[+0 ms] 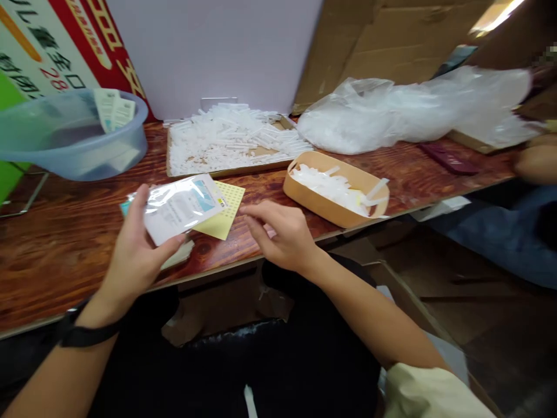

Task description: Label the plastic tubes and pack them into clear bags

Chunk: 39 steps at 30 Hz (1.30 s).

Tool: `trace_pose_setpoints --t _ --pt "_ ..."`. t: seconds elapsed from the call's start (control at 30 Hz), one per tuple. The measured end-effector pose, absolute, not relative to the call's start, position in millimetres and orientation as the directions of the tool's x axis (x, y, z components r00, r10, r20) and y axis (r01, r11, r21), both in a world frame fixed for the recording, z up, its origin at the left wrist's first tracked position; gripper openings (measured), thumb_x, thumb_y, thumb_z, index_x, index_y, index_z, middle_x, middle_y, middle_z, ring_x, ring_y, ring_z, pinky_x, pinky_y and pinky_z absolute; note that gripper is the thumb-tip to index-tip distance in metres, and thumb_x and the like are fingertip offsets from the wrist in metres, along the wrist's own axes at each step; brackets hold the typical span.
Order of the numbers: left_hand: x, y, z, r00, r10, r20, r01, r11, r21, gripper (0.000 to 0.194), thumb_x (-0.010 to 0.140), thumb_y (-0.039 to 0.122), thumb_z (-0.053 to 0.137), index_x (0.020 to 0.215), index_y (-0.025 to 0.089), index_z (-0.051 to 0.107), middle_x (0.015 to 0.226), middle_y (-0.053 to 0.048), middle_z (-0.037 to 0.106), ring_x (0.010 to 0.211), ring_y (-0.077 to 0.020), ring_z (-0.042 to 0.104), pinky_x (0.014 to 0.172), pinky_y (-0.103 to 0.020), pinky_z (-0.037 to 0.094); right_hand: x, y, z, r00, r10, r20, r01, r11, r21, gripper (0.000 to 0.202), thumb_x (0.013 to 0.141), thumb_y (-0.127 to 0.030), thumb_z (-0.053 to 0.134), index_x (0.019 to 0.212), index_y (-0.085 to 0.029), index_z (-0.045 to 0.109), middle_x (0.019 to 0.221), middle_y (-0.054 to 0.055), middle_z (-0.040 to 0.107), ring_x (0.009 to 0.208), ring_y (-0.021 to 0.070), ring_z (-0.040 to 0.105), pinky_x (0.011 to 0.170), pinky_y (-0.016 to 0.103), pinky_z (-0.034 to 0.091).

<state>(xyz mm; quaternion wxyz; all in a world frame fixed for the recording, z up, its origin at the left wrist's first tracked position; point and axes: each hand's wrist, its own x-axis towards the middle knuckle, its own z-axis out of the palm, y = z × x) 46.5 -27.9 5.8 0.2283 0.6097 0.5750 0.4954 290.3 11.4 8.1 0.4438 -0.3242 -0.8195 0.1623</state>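
The left hand (133,249) pinches a clear plastic packet (183,206) by its lower edge; it looks light, floppy and slippery. The right hand (282,235) rests open, fingers loose, on the table (65,244), just beside a yellow card (224,215).

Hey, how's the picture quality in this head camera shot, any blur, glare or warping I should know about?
Head view: the table edge bows from wide-angle distortion; the clear packet in the left hand throws glare that hides its print; the blue basin and the plastic bag are smeared and soft; a bright light flares at the top right; the right hand is slightly blurred.
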Motion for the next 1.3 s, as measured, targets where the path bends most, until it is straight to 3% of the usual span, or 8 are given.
trace_pose_setpoints --t 0.1,0.2,0.37,0.47,0.57,0.7,0.87,1.3 --pt "54.7 -31.6 3.8 -0.087 0.850 0.519 0.590 -0.376 0.715 0.089 0.074 0.022 0.070 0.149 0.024 0.022 0.156 -0.008 0.023 0.143 -0.0277 0.022 0.120 -0.043 0.017 263.6 4.5 4.5 -0.449 0.727 0.519 0.212 0.651 -0.729 0.023 0.088 -0.030 0.054 0.105 -0.020 0.066 0.098 0.009 0.071 0.087 0.0203 0.067 0.079 0.035 0.053" --pt "63.5 -36.0 1.8 0.123 0.740 0.662 0.659 -0.559 0.503 0.066 0.080 0.014 0.059 0.141 0.029 0.039 0.157 -0.003 0.019 0.145 -0.0276 0.017 0.119 -0.048 0.019 243.0 1.6 9.5 -0.479 0.812 0.334 -0.156 0.296 -0.942 0.046 0.082 -0.041 0.064 0.124 -0.023 0.058 0.117 0.008 0.066 0.104 0.0230 0.064 0.086 0.037 0.054" --pt "66.5 -48.0 5.1 0.475 0.599 0.645 0.614 -0.750 0.245 0.036 0.075 0.004 0.056 0.103 0.024 0.067 0.154 -0.002 0.027 0.144 -0.0327 0.014 0.116 -0.062 0.012 216.6 4.0 19.2 -0.462 0.879 0.120 -0.434 -0.106 -0.894 0.040 0.075 -0.044 0.071 0.109 -0.024 0.066 0.099 0.004 0.071 0.095 0.0242 0.066 0.073 0.034 0.057" --pt "59.3 -55.8 11.6 0.350 0.609 0.712 0.498 -0.765 0.409 0.030 0.076 0.002 0.053 0.095 0.021 0.066 0.148 -0.007 0.040 0.139 -0.0307 0.031 0.115 -0.058 0.022 206.4 10.7 19.3 -0.418 0.907 0.054 -0.448 -0.154 -0.881 0.030 0.068 -0.037 0.076 0.094 -0.022 0.069 0.086 0.003 0.072 0.082 0.0227 0.067 0.064 0.032 0.056" --pt "47.5 -55.6 15.5 -0.133 0.707 0.695 0.339 -0.626 0.702 0.027 0.082 0.008 0.053 0.104 0.020 0.062 0.136 -0.008 0.053 0.131 -0.0250 0.045 0.111 -0.049 0.034 198.8 16.7 16.8 -0.416 0.909 -0.030 -0.425 -0.223 -0.877 0.023 0.065 -0.034 0.077 0.082 -0.021 0.069 0.074 0.002 0.070 0.065 0.0195 0.064 0.055 0.030 0.053" --pt "28.9 -40.7 14.2 -0.417 0.886 0.203 -0.083 -0.260 0.962 0.030 0.079 0.027 0.064 0.106 0.017 0.057 0.107 -0.009 0.067 0.102 -0.0220 0.063 0.086 -0.036 0.052 189.8 17.4 11.7 -0.464 0.874 -0.143 -0.350 -0.329 -0.877 0.017 0.061 -0.031 0.077 0.068 -0.019 0.068 0.063 0.002 0.067 0.053 0.0159 0.058 0.051 0.027 0.050" --pt "16.7 -30.8 16.8 -0.302 0.935 -0.184 -0.499 0.009 0.866 0.029 0.069 0.034 0.074 0.087 0.014 0.064 0.084 -0.002 0.067 0.075 -0.0130 0.062 0.064 -0.021 0.049 183.7 8.9 4.4 -0.650 0.741 -0.172 -0.155 -0.351 -0.923 0.021 0.066 -0.036 0.076 0.075 -0.019 0.069 0.064 0.000 0.066 0.053 0.0130 0.058 0.051 0.023 0.047" --pt "6.9 -42.1 16.9 -0.479 0.878 0.028 -0.354 -0.222 0.908 0.022 0.067 0.030 0.074 0.074 0.013 0.063 0.066 0.001 0.061 0.058 -0.0096 0.054 0.056 -0.021 0.044 175.9 -7.2 0.9 -0.838 0.529 -0.136 0.097 -0.101 -0.990 0.042 0.079 -0.047 0.067 0.107 -0.016 0.063 0.092 0.006 0.067 0.079 0.0189 0.063 0.064 0.028 0.052"
